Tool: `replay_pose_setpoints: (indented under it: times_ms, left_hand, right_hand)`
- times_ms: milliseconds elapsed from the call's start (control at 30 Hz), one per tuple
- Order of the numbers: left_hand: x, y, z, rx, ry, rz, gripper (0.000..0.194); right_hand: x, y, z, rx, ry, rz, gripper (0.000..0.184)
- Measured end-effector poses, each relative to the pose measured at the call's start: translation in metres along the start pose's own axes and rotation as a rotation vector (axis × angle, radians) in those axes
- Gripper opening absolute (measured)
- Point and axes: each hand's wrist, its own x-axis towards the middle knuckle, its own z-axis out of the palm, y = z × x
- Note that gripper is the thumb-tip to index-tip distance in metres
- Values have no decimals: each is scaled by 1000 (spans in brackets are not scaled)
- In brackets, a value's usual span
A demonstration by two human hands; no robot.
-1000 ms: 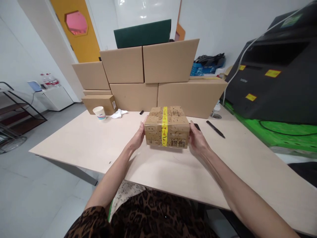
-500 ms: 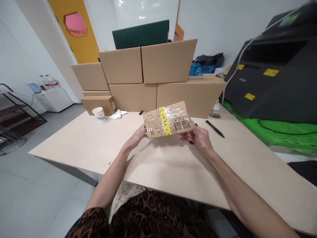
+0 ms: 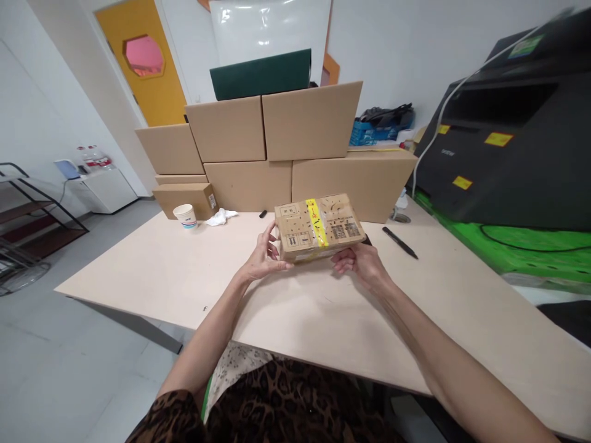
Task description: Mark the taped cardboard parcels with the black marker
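A small cardboard parcel (image 3: 318,227) with a yellow tape stripe and printed labels is held just above the pale table (image 3: 161,271). My left hand (image 3: 264,255) grips its left end, thumb and fingers curled around the lower edge. My right hand (image 3: 357,261) supports it from below on the right, fingers under the box. The parcel is tilted, its broad labelled face turned up toward me.
A wall of large cardboard boxes (image 3: 277,154) stands along the table's far edge. A paper cup (image 3: 186,216) and crumpled tissue (image 3: 220,216) lie at the far left, a black marker (image 3: 399,242) at the right. A big black printer (image 3: 508,141) stands right.
The parcel was lifted off the table and turned over between my hands; a different face now points up. My right hand shifted from its side to underneath.
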Motion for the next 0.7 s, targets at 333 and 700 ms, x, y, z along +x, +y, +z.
replay_pose_setpoints:
  times_ms: [333, 700]
  left_hand:
    - [-3, 6, 8, 247, 33, 226, 133]
    - [-4, 16, 8, 259, 38, 469, 71]
  right_hand:
    - [15, 15, -2, 95, 45, -92, 18]
    - [-8, 2, 17, 241, -146, -318, 54]
